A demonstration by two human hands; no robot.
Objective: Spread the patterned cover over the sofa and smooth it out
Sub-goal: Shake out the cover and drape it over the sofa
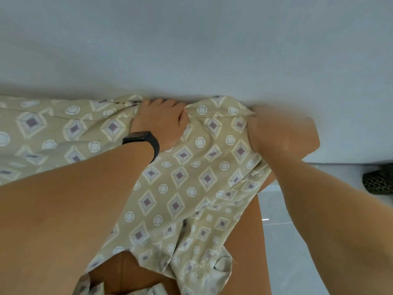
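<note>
From the head camera I look down over the back edge of the sofa (242, 248), whose tan-brown surface shows bare at the right side and at the bottom of the picture. The patterned cover (187, 177) lies across it, beige with pale diamonds and white rings, running from the left edge of the picture to the right corner and hanging in loose folds toward the bottom. It is wrinkled and bunched along the top, where it meets the plain grey wall (191, 43).

My left hand (161, 122) is at the top edge of the cover, close against the wall. Its grip is closed on a gathered bunch of cloth, with the fingers curled over the fold. A dark wristband (144, 143) sits on that wrist, and the forearm crosses the lower left of the picture over the cover.

My right hand (276, 133) is at the right corner of the sofa, just beside the cover's edge, and is blurred. It presses against the cloth there, but I cannot tell whether its grip is closed on the cover or only resting on it.

To the right of the sofa I see pale floor tiles (282, 241). At the far right edge, on the floor, lies a dark object with a honeycomb pattern (380, 182); I cannot tell what it is.
</note>
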